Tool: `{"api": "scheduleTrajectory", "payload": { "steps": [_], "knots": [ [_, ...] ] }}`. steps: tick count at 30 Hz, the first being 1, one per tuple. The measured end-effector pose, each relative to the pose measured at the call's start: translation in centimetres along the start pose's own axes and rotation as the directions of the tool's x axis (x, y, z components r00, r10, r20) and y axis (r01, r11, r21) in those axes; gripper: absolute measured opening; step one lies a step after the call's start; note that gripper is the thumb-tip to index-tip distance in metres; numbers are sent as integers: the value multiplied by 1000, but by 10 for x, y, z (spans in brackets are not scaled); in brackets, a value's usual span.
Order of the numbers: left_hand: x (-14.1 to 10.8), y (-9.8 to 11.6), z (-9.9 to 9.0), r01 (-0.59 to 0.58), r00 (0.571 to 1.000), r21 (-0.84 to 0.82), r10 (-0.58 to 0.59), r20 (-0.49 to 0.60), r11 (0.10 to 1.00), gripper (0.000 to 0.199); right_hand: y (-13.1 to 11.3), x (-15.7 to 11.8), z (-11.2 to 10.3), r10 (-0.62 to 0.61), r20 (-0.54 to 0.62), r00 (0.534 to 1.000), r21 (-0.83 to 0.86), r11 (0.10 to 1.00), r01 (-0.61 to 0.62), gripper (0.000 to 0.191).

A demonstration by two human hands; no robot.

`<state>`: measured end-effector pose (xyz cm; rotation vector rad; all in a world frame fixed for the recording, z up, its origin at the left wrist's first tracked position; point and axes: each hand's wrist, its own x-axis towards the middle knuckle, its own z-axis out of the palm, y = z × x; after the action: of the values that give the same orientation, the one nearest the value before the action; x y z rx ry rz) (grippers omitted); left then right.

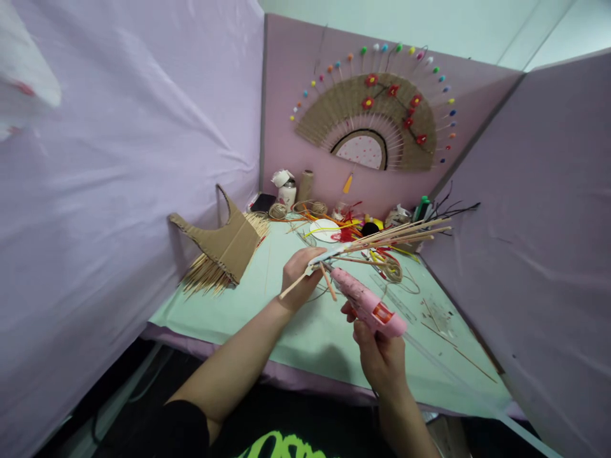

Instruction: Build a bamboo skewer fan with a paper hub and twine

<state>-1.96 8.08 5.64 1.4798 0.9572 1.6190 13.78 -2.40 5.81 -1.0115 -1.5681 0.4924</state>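
Note:
My left hand (300,273) is closed on a small light-coloured piece (329,256) from which thin wooden sticks (401,235) fan out to the right. A short stick (293,286) juts toward the lower left, and another (328,283) points down. In my right hand (382,356) is a pink hot glue gun (365,299), gripped by its handle. Its nozzle is close to the held piece where the sticks meet; whether it touches I cannot tell. Fingers of the left hand are partly hidden behind the piece.
A cut cardboard piece (224,242) leans at the left over a pile of thin sticks (205,277). Twine rolls (278,211), a bottle (287,194), a white disc (324,230) and coloured pipe cleaners line the back. A decorated fan (329,108) hangs on the back panel. Loose sticks (439,334) lie right.

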Motion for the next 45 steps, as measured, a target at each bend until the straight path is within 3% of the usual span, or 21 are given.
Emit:
{"api": "scheduleTrajectory", "payload": {
  "steps": [2,8,19,25,33,40,45],
  "knots": [
    [1,-1,1,23,999,-10,-24,-38,1000,18,2,-1,0,-4,-8,1000,-16,1000,4,25],
    [1,-1,2,-58,998,14,58,-37,998,20,5,-2,-1,33,16,999,-56,998,-33,27],
    [2,1,3,23,998,-33,-25,-49,999,20,-8,-1,1,110,-21,994,-61,992,-111,29],
    [3,7,4,142,986,-116,-150,-69,983,17,-9,0,0,101,-17,995,-78,992,-102,31],
    [3,1,2,88,995,-88,-91,-38,992,19,-3,4,-3,52,25,998,-95,994,-50,32],
    [3,-7,0,-62,998,52,61,11,997,21,-5,5,-3,58,11,998,-111,992,-57,32],
    [3,-8,0,-91,996,64,93,-16,994,20,-5,5,-4,38,5,999,-130,991,-37,32]
  ]
}}
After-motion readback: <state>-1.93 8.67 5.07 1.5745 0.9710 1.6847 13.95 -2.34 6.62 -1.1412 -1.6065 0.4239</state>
